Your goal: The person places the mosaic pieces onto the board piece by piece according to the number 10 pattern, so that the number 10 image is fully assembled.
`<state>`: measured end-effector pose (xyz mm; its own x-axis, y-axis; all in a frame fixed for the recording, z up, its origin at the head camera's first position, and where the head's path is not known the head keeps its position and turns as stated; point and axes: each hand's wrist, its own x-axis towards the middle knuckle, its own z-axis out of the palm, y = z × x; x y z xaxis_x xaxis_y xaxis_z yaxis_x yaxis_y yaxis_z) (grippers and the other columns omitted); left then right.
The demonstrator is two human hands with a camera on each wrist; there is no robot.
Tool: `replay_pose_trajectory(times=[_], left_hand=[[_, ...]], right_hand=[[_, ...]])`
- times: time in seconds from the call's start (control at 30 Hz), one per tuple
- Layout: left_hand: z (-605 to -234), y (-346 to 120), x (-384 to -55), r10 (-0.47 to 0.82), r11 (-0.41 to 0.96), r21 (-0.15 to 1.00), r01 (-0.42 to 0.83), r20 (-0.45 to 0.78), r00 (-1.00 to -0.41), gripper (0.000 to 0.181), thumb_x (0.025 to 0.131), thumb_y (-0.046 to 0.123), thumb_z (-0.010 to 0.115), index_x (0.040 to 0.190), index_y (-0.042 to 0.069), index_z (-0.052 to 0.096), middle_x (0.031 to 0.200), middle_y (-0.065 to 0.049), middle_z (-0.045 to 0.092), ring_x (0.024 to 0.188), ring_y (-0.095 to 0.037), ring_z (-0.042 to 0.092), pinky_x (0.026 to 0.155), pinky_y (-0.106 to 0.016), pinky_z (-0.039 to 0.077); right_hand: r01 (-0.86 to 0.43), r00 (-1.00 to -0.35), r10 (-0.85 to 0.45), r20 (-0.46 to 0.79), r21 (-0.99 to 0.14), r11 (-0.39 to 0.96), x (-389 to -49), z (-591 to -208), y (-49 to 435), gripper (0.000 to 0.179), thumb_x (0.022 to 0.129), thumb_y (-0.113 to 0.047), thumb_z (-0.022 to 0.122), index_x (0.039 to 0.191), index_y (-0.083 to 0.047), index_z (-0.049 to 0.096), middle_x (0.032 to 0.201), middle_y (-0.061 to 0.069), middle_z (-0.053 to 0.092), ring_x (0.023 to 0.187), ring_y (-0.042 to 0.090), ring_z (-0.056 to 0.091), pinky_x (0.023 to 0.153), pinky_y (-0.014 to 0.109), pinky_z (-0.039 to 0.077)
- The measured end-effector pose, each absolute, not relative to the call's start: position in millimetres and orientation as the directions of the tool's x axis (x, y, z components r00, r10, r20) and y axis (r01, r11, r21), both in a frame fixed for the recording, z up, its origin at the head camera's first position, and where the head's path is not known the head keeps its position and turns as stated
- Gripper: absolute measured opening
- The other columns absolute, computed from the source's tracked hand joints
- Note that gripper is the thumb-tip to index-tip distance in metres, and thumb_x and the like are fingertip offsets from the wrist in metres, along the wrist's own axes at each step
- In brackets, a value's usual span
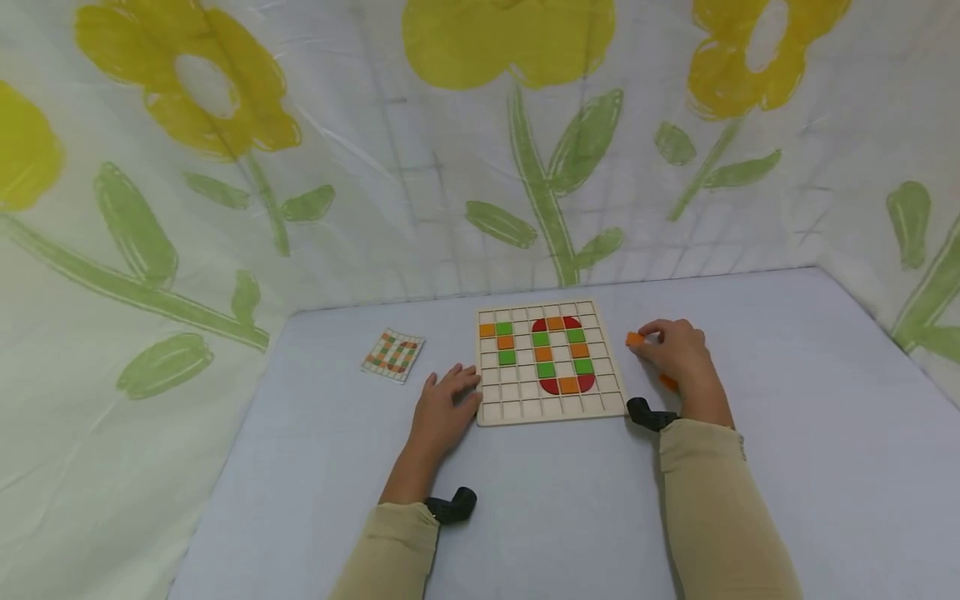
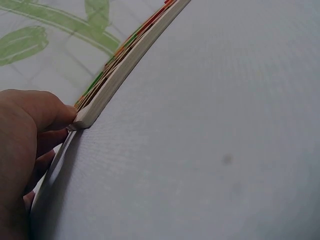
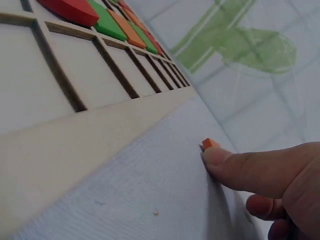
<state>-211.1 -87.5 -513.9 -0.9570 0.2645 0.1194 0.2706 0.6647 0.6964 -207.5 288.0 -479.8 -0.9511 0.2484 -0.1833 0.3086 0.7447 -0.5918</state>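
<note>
A wooden grid board (image 1: 517, 408) lies on the table with orange, green and red tiles set in its squares. My left hand (image 1: 442, 412) rests beside the board's left edge, fingertips touching it; in the left wrist view the thumb (image 2: 57, 114) meets the board's corner. To the right of the board, my right hand (image 1: 678, 354) pinches a small orange tile (image 1: 635, 339) between thumb and fingers. That same orange tile (image 3: 209, 143) peeks out past the thumb in the right wrist view. Another orange piece (image 1: 669, 382) lies partly hidden under the right hand.
A small pattern card (image 1: 393, 356) with a coloured grid lies left of the board. Black wrist cameras (image 1: 453, 506) sit on both wrists. Behind the white table (image 1: 555, 517) hangs a white cloth (image 1: 337, 267) printed with yellow flowers.
</note>
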Motion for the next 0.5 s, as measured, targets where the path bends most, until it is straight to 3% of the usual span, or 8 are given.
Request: replay_pose_trajectory(times=[0.13,0.23,0.37,0.5], left_hand=[[-515,-89,-212,0.256,0.669,0.696,0.261,0.113,-0.960,0.032,0.094,0.025,0.066,0.125,0.015,0.068,0.140,0.004,0.059,0.141,-0.017,0.043,0.125,-0.046,0.014],[-515,-88,-212,0.260,0.662,0.700,0.267,0.120,-0.958,0.032,0.094,0.024,0.066,0.124,0.015,0.068,0.139,0.004,0.059,0.140,-0.017,0.043,0.124,-0.047,0.014],[-515,-88,-213,0.261,0.652,0.708,0.272,0.127,-0.957,0.032,0.093,0.024,0.067,0.124,0.014,0.069,0.139,0.003,0.060,0.140,-0.018,0.044,0.124,-0.049,0.014],[-516,-88,-213,0.265,0.658,0.703,0.271,0.120,-0.957,0.032,0.094,0.025,0.066,0.125,0.015,0.069,0.139,0.004,0.059,0.140,-0.017,0.044,0.124,-0.048,0.014]], right_hand=[[0.261,-0.965,0.207,-0.159,-0.626,0.735,-214,-474,273,0.046,0.094,-0.038,0.063,0.125,-0.004,0.062,0.123,0.025,0.049,0.110,0.040,0.042,0.085,0.050,0.046],[0.186,-0.982,0.127,-0.137,-0.662,0.726,-218,-464,245,0.043,0.094,-0.037,0.065,0.124,-0.006,0.063,0.120,0.021,0.052,0.105,0.035,0.046,0.083,0.045,0.047],[-0.002,-0.998,-0.046,-0.047,-0.678,0.735,-221,-454,191,0.034,0.091,-0.032,0.071,0.116,-0.009,0.069,0.105,0.012,0.059,0.093,0.027,0.051,0.073,0.037,0.047],[-0.126,-0.987,-0.158,0.002,-0.609,0.783,-222,-459,145,0.032,0.088,-0.033,0.074,0.111,-0.011,0.073,0.088,0.004,0.064,0.081,0.022,0.054,0.071,0.035,0.049]])
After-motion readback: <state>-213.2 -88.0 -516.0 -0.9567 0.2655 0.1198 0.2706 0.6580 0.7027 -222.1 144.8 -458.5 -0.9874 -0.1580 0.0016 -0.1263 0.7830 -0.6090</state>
